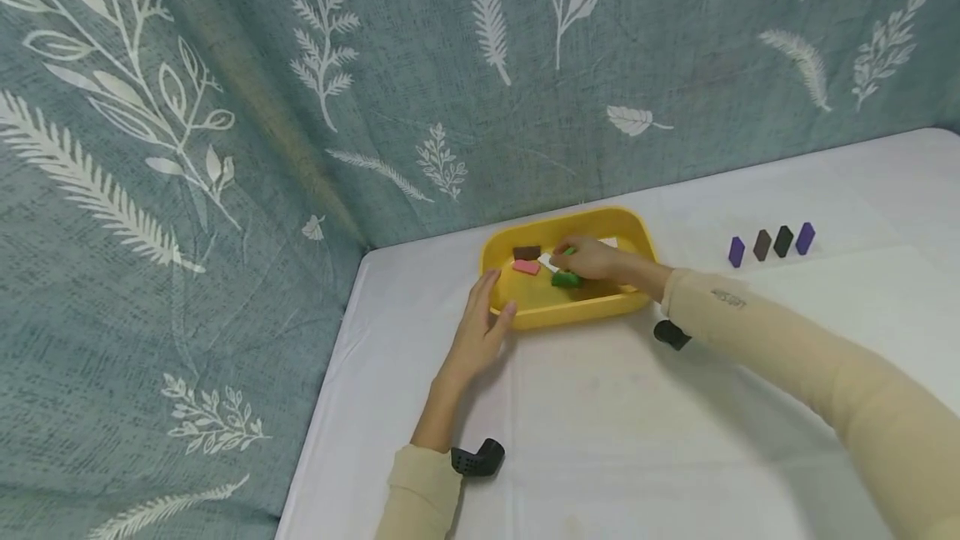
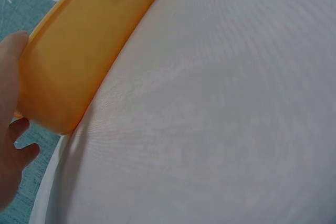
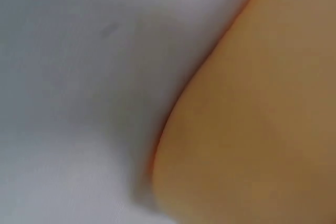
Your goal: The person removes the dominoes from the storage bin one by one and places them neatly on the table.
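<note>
A yellow plastic bin (image 1: 536,321) stands on the white table, with small rectangular blocks in it. Among these are a brown block (image 1: 527,253), a pink block (image 1: 526,267), a white block (image 1: 550,263) and a green block (image 1: 566,280). My right hand (image 1: 588,259) reaches over the right side into the bin, its fingertips pinching another green piece (image 1: 569,251). At the bin's left end is my left hand (image 1: 480,323), fingers straight along the rim and thumb apart. The left wrist view shows these fingers (image 2: 11,51) right against the outer wall.
To the right, several thin blocks stand upright in a row: a purple one (image 1: 737,252), a brown one (image 1: 762,245), a black one (image 1: 783,241) and another purple one (image 1: 806,238). A patterned green-blue curtain (image 1: 525,132) hangs behind the table and along its left.
</note>
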Demonstrator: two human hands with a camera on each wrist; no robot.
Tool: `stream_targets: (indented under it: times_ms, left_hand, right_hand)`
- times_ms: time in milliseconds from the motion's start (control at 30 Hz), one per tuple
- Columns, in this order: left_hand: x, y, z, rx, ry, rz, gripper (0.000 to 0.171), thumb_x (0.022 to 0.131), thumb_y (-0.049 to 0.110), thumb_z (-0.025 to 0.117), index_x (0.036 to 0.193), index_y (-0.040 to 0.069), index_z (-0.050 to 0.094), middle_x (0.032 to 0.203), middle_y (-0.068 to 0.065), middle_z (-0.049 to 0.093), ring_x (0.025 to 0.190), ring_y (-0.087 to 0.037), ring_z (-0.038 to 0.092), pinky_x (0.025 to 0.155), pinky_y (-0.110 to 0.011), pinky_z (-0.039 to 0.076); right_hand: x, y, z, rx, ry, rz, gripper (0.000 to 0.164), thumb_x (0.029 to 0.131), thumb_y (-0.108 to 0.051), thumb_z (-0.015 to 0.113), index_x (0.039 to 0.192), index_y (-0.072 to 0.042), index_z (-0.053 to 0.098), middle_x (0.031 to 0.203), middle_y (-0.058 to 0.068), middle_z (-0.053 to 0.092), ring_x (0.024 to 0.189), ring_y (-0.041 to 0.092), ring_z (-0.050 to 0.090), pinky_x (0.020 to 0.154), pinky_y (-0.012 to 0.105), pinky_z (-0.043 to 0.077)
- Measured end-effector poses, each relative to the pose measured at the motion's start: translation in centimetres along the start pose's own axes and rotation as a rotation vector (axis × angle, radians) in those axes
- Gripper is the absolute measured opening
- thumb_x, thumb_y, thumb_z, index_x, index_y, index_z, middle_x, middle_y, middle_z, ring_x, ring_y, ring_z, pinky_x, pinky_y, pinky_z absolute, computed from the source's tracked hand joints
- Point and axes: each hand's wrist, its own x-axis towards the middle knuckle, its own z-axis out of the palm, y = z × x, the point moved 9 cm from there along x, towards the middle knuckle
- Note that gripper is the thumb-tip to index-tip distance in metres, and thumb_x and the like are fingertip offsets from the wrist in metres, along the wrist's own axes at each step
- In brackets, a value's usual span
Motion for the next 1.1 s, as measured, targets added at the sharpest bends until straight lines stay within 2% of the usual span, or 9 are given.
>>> stream_targets:
  times_ms: [133, 300, 500, 633, 800, 933, 967, 1100]
  left_hand:
    - [0.0, 0.0, 0.0, -0.004, -0.007, -0.006, 0.062, 0.101, 0.037, 0.043, 0.148, 0.001, 0.025, 0.152, -0.022, 0.023, 0.140, -0.030, 0.019, 0.112, -0.045, 0.018]
    - [-0.1, -0.2, 0.0, 0.008, -0.008, -0.018, 0.062, 0.102, 0.039, 0.042, 0.149, 0.002, 0.025, 0.152, -0.020, 0.023, 0.141, -0.030, 0.020, 0.112, -0.046, 0.018]
    - [-0.3, -0.3, 0.0, 0.003, -0.004, -0.027, 0.062, 0.102, 0.039, 0.042, 0.149, 0.002, 0.026, 0.153, -0.019, 0.023, 0.141, -0.030, 0.019, 0.112, -0.046, 0.018]
    - [-0.4, -0.1, 0.1, -0.010, -0.010, -0.021, 0.061, 0.102, 0.037, 0.043, 0.148, 0.001, 0.026, 0.152, -0.021, 0.023, 0.141, -0.030, 0.019, 0.111, -0.046, 0.018]
    - [-0.5, 0.0, 0.1, -0.006, -0.006, -0.009, 0.061, 0.102, 0.038, 0.042, 0.149, 0.002, 0.026, 0.152, -0.020, 0.023, 0.141, -0.029, 0.019, 0.111, -0.048, 0.020]
    - [-0.3, 0.1, -0.1, -0.008, -0.003, -0.007, 0.061, 0.102, 0.039, 0.042, 0.149, 0.003, 0.026, 0.152, -0.019, 0.023, 0.141, -0.029, 0.020, 0.111, -0.048, 0.020]
    - [-0.2, 0.2, -0.1, -0.009, -0.003, -0.007, 0.061, 0.102, 0.039, 0.042, 0.149, 0.003, 0.026, 0.152, -0.019, 0.023, 0.141, -0.028, 0.020, 0.111, -0.048, 0.020]
    - [0.0, 0.3, -0.3, -0.005, 0.001, -0.005, 0.061, 0.102, 0.039, 0.042, 0.149, 0.003, 0.027, 0.152, -0.018, 0.024, 0.140, -0.029, 0.020, 0.110, -0.048, 0.021]
  right_hand:
    - [-0.1, -0.8, 1.5, -0.028, -0.049, -0.026, 0.046, 0.100, -0.027, 0.049, 0.136, 0.001, 0.045, 0.134, 0.021, 0.048, 0.122, 0.035, 0.044, 0.103, 0.049, 0.033]
    - [-0.1, -1.8, 3.5, -0.022, -0.099, -0.030, 0.047, 0.096, -0.022, 0.054, 0.137, 0.000, 0.045, 0.125, 0.015, 0.053, 0.105, 0.026, 0.049, 0.098, 0.043, 0.039]
    - [0.7, -3.5, 5.7, -0.073, -0.131, -0.076, 0.057, 0.092, -0.017, 0.061, 0.141, 0.002, 0.039, 0.140, 0.015, 0.046, 0.119, 0.025, 0.047, 0.102, 0.039, 0.037]
    - [0.9, -4.4, 7.0, -0.085, -0.164, -0.098, 0.050, 0.091, -0.009, 0.060, 0.138, 0.002, 0.045, 0.143, 0.015, 0.042, 0.125, 0.028, 0.044, 0.100, 0.039, 0.039]
    - [1.1, -5.2, 7.6, -0.148, -0.159, -0.105, 0.042, 0.089, -0.001, 0.056, 0.131, -0.001, 0.054, 0.144, 0.013, 0.040, 0.132, 0.029, 0.034, 0.105, 0.041, 0.033]
    - [1.2, -5.4, 7.7, -0.188, -0.169, -0.078, 0.041, 0.091, -0.003, 0.055, 0.133, -0.005, 0.055, 0.143, 0.010, 0.042, 0.130, 0.026, 0.037, 0.104, 0.040, 0.033]
    - [1.2, -5.3, 7.8, -0.180, -0.182, -0.062, 0.042, 0.092, -0.003, 0.054, 0.134, -0.006, 0.054, 0.141, 0.009, 0.045, 0.127, 0.026, 0.039, 0.101, 0.039, 0.036]
    - [1.3, -5.1, 7.8, -0.197, -0.234, -0.020, 0.042, 0.095, -0.008, 0.052, 0.137, -0.009, 0.051, 0.142, 0.009, 0.044, 0.130, 0.025, 0.037, 0.103, 0.041, 0.033]
